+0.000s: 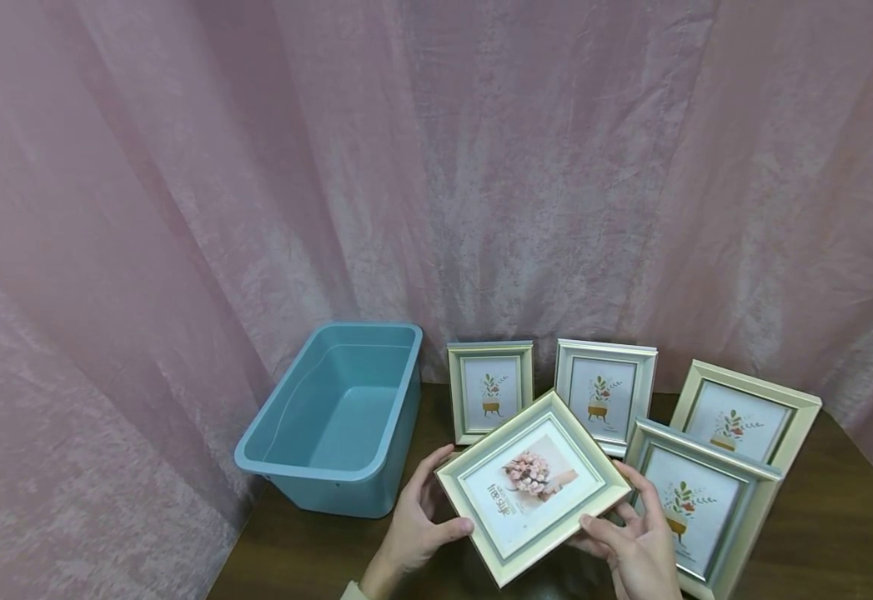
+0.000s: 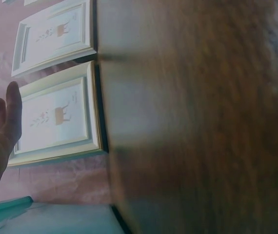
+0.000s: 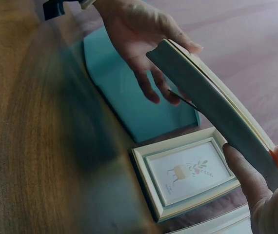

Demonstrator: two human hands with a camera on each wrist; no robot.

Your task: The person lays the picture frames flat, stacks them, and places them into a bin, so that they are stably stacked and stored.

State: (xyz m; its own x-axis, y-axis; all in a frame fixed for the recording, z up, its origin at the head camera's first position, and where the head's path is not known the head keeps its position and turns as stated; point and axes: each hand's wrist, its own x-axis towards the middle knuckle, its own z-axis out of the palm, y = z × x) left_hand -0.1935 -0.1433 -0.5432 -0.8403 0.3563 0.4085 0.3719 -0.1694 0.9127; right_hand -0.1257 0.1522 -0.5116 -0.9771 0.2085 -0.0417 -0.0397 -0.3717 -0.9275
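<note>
The held picture frame (image 1: 532, 487) has smooth, satin-looking moulding around a bouquet print (image 1: 534, 481), apparently paper; whether glass or clear plastic covers it cannot be told. The tub (image 1: 338, 493) looks like smooth, semi-matt plastic. The curtain (image 1: 436, 183) is crushed, velvety cloth with a patchy sheen. The desk (image 1: 308, 554) shows wood grain and soft, slightly glossy reflections.

The dark wooden desk (image 1: 841, 517) carries a blue tub (image 1: 342, 497) on the left; right of that I see a gold-edged frame (image 1: 491, 387) and a white frame (image 1: 602, 392) standing far back, then a cream frame (image 1: 744, 417) behind a silver-edged frame (image 1: 694, 492).
</note>
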